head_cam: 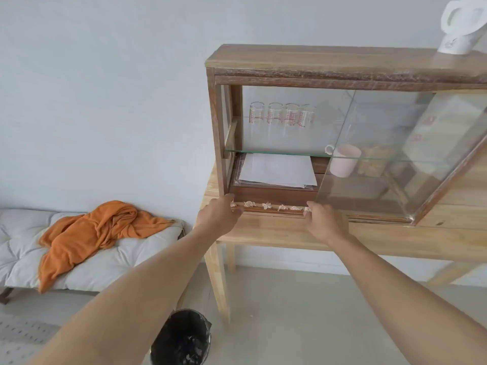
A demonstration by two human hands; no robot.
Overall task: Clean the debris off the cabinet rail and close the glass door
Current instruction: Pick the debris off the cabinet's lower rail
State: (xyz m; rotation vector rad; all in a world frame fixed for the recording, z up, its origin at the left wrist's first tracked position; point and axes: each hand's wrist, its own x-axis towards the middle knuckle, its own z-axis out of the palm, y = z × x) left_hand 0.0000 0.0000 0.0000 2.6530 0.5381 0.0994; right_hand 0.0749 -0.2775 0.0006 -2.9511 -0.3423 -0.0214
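Rail: the cabinet rail [274,209] runs along the near bottom edge of the wooden cabinet [316,61], which sits on a light wood table [276,233].
Debris: small pale crumpled bits [266,205] lie in a row on the rail, spread from the left corner to the edge of the glass.
Glass door: the glass door [369,154] is slid to the right, so the left half of the cabinet is open.
Left hand: the left hand [220,214] is at the left end of the rail, fingers bent down onto it. I cannot tell if it has pinched a bit or only touches one.
Right hand: the right hand [320,219] is at the right end of the row, just beside the glass edge, fingers curled on a bit. I cannot tell if it grips it.
Bin: a dark bin [181,338] stands on the floor, near and below the hands.
Risk, push: I think a careless swipe could shove bits down into the groove or under the glass.
Risk, drop: bits carried to the bin could fall on the floor.
Risk, door: if bits stay, the door may jam when slid left.
Risk, fingers: fingers on the rail could get pinched by the glass.
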